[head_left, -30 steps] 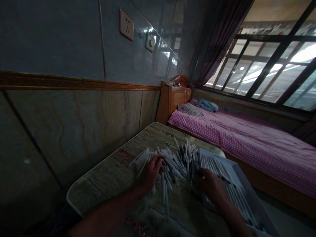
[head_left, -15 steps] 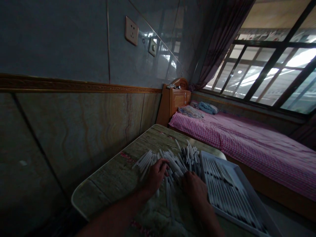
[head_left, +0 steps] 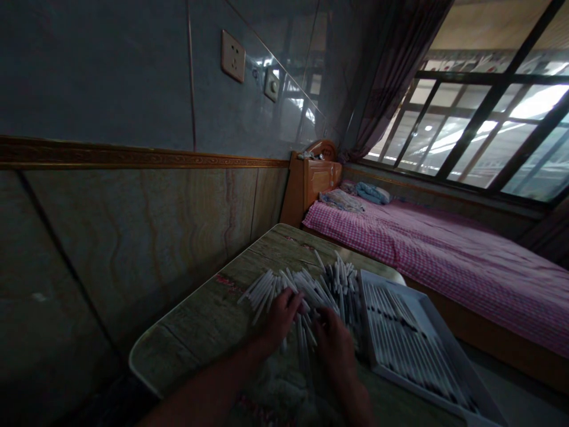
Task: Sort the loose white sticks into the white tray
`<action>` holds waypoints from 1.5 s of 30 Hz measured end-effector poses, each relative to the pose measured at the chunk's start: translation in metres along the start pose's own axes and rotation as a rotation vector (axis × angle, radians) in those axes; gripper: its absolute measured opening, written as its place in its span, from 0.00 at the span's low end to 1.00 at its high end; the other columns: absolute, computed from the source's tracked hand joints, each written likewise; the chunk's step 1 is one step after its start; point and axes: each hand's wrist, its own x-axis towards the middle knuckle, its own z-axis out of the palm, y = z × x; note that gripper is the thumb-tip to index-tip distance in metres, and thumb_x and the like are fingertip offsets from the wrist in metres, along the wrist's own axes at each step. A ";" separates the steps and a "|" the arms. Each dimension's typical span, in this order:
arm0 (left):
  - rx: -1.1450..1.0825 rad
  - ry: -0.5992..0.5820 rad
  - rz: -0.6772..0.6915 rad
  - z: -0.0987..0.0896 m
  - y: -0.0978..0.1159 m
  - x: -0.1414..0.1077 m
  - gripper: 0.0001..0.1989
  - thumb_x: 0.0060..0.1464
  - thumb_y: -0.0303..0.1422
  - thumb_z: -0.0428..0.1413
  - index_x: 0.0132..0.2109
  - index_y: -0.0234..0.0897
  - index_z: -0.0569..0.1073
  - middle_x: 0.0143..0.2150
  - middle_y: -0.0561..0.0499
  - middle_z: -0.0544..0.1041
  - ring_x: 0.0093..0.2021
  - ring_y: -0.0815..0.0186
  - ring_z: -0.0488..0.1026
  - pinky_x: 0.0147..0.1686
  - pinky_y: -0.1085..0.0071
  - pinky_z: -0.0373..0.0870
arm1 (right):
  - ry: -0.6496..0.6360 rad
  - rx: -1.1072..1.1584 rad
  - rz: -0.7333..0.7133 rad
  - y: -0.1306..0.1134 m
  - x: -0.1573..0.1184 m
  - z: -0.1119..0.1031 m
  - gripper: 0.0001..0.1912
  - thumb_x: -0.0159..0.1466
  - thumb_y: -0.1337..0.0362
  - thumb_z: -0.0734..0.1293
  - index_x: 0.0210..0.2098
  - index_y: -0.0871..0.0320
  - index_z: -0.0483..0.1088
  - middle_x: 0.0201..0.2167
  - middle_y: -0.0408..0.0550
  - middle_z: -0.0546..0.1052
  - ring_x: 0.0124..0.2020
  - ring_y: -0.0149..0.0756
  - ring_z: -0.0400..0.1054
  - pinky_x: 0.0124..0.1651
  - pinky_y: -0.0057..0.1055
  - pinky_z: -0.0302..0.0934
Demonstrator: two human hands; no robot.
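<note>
L hand [head_left: 280, 320] and R hand [head_left: 333, 347] over loose, crisscrossed pile of white tubes [head_left: 320, 284] on worktop [head_left: 191, 332]. L fingers [head_left: 291, 302] curled down on pile; R fingers [head_left: 322, 320] bent into it; hands just apart. Whether either set is gripping tubes: can't tell. White tray [head_left: 413, 299] just R of pile, partly on worktop, holds more tubes in near-parallel rows. Beyond worktop: bed [head_left: 444, 267] w/ pink gingham sheet, folded cloths [head_left: 351, 198] near its wooden headboard [head_left: 311, 184]. Tiled wall [head_left: 111, 89] w/ socket [head_left: 233, 56] at L; barred window [head_left: 466, 124] w/ curtain [head_left: 391, 77] at R.
</note>
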 end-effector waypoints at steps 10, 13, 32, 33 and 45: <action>-0.214 0.161 -0.054 -0.004 0.007 0.008 0.20 0.49 0.51 0.56 0.30 0.37 0.70 0.26 0.51 0.76 0.27 0.63 0.77 0.24 0.71 0.73 | -0.200 -0.500 0.092 0.003 0.005 -0.007 0.11 0.66 0.66 0.58 0.42 0.54 0.71 0.43 0.47 0.75 0.39 0.34 0.72 0.31 0.25 0.55; -0.217 0.166 -0.062 -0.004 0.009 0.007 0.20 0.49 0.51 0.56 0.30 0.37 0.69 0.26 0.51 0.76 0.26 0.63 0.77 0.25 0.71 0.73 | -0.227 -0.581 0.096 -0.003 0.009 -0.006 0.12 0.65 0.68 0.56 0.41 0.55 0.70 0.42 0.49 0.75 0.39 0.36 0.73 0.31 0.26 0.56; -0.191 0.153 -0.103 -0.004 0.008 0.009 0.19 0.47 0.50 0.57 0.31 0.36 0.69 0.26 0.52 0.75 0.26 0.64 0.77 0.24 0.71 0.72 | -0.208 -0.581 0.165 0.000 0.011 -0.015 0.09 0.65 0.66 0.57 0.38 0.57 0.69 0.40 0.50 0.76 0.34 0.36 0.74 0.29 0.27 0.55; -0.197 0.156 -0.109 -0.004 0.009 0.009 0.20 0.47 0.50 0.57 0.31 0.36 0.69 0.26 0.52 0.75 0.26 0.64 0.77 0.24 0.71 0.72 | -0.206 -0.575 0.171 0.000 0.011 -0.017 0.10 0.65 0.66 0.57 0.38 0.57 0.69 0.40 0.50 0.76 0.34 0.36 0.74 0.29 0.27 0.55; -0.232 0.168 -0.125 -0.005 0.013 0.009 0.21 0.45 0.51 0.59 0.30 0.36 0.70 0.26 0.52 0.76 0.26 0.63 0.77 0.24 0.71 0.72 | -0.190 -0.598 0.125 -0.001 0.010 -0.012 0.11 0.67 0.59 0.57 0.41 0.55 0.68 0.42 0.49 0.75 0.37 0.37 0.74 0.29 0.27 0.57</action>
